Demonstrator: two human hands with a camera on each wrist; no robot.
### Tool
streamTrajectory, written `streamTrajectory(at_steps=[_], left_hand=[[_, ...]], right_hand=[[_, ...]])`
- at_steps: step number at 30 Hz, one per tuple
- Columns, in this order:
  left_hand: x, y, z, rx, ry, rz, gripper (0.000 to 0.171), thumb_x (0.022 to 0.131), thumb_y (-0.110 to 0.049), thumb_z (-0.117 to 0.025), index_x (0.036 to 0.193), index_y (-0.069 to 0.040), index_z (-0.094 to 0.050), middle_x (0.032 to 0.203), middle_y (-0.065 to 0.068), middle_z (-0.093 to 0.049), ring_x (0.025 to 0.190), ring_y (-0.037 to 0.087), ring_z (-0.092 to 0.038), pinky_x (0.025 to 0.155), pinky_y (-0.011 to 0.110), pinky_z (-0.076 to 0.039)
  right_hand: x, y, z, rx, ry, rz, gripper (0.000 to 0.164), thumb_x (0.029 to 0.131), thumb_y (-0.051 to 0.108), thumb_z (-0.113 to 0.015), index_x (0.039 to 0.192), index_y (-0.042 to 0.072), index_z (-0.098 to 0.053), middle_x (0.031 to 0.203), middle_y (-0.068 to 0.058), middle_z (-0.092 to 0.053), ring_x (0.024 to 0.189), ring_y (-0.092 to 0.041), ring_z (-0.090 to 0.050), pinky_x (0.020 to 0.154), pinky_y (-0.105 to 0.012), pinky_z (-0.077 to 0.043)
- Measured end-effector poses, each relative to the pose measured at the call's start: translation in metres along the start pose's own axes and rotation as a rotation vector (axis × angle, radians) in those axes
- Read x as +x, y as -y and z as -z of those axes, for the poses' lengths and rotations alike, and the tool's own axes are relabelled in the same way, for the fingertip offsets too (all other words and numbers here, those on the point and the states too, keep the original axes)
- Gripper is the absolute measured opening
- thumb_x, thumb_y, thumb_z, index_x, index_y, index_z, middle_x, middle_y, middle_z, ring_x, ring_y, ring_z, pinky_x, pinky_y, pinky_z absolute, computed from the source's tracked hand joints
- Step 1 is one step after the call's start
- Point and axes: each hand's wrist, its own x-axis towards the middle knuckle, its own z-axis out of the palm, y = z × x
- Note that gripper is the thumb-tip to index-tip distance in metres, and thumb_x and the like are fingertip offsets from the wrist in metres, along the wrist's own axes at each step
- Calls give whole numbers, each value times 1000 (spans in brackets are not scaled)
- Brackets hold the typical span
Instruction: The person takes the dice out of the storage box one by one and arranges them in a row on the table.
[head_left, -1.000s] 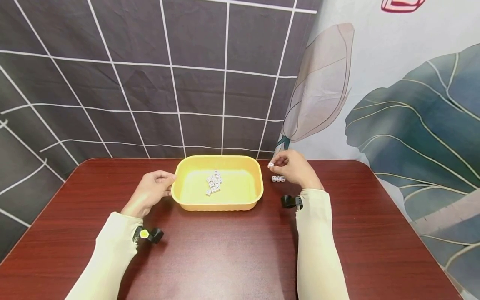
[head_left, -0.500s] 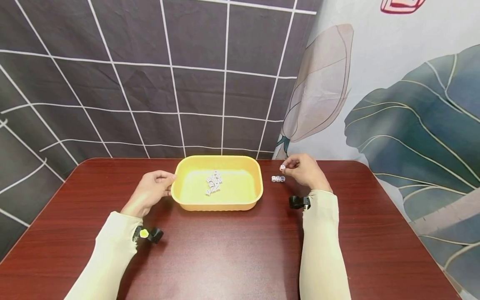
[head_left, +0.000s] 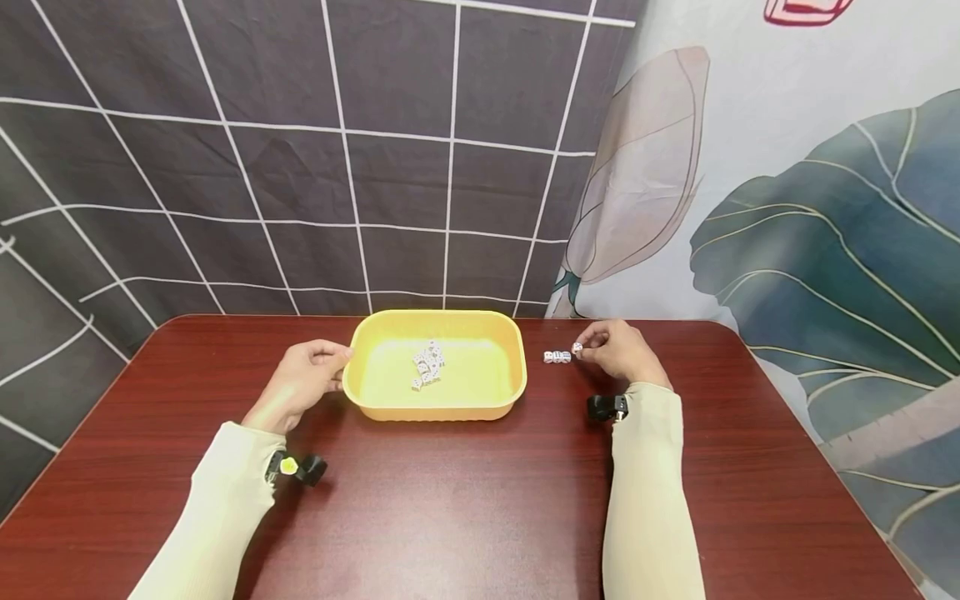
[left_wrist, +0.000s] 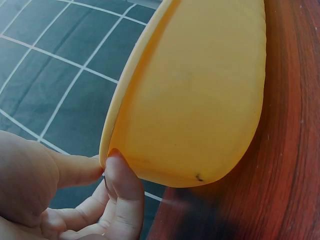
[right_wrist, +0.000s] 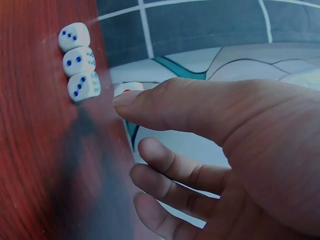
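Note:
A yellow plastic basin (head_left: pixel 435 413) stands near the back of the table, with a heap of white dice (head_left: pixel 428 365) inside. My left hand (head_left: pixel 303 379) pinches the basin's left rim between thumb and fingers, as the left wrist view also shows. My right hand (head_left: pixel 624 352) holds a single die (head_left: pixel 577 348) between thumb and fingertip; in the right wrist view the thumb covers most of that die (right_wrist: pixel 129 89). Just left of it, a row of three dice (head_left: pixel 557 357) lies on the table, touching side by side. Blue pips show on the row's faces.
The dark red wooden table (head_left: pixel 450 508) ends just behind the basin, where a grey gridded cloth (head_left: pixel 397 183) hangs. A leaf-patterned curtain (head_left: pixel 825 250) hangs on the right. Black cameras are strapped to both wrists.
My right hand, with the die, has moved right past the row of three dice and come down toward the table at the row's right end. My left hand stays on the basin rim.

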Motion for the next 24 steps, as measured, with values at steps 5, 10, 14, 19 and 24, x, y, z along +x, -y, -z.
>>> streamTrajectory(at_steps=[5, 10, 14, 19, 24], left_hand=[[-2, 1, 2, 25, -8, 11, 38, 105, -16, -55, 131, 12, -54, 85, -4, -69, 72, 3, -64, 71, 18, -59], [0, -1, -1, 9, 8, -7, 37, 105, -16, -55, 130, 12, -54, 84, -5, -70, 72, 3, -64, 72, 19, -60], [1, -2, -1, 4, 4, -3, 36, 105, -15, -54, 129, 12, -54, 82, -7, -68, 71, 3, -64, 71, 19, -60], [1, -1, -1, -3, 2, 3, 35, 106, -14, -54, 129, 12, -54, 83, -5, -69, 72, 3, -64, 72, 19, -60], [1, -1, 0, 0, 2, 3, 35, 106, -14, -53, 129, 12, -54, 85, -4, -70, 72, 4, -65, 73, 20, -60]], right_hand=[[2, -3, -5, 10, 41, 2, 10, 91, 12, -71, 98, 8, -77, 85, -7, -68, 79, -21, -55, 68, -30, -43], [2, -7, -5, -9, 48, -18, 11, 89, 9, -71, 98, 6, -76, 85, -9, -68, 78, -21, -55, 67, -29, -42], [4, -10, -7, -12, 52, -27, 12, 89, 8, -71, 99, 6, -76, 85, -8, -68, 78, -21, -55, 68, -29, -41], [5, -10, -9, -1, 52, -31, 12, 88, 7, -71, 99, 7, -76, 85, -8, -68, 78, -21, -55, 69, -29, -41], [5, -8, -10, -8, 52, -42, 14, 88, 8, -72, 101, 7, -76, 88, -9, -68, 80, -21, -55, 69, -30, -42]])
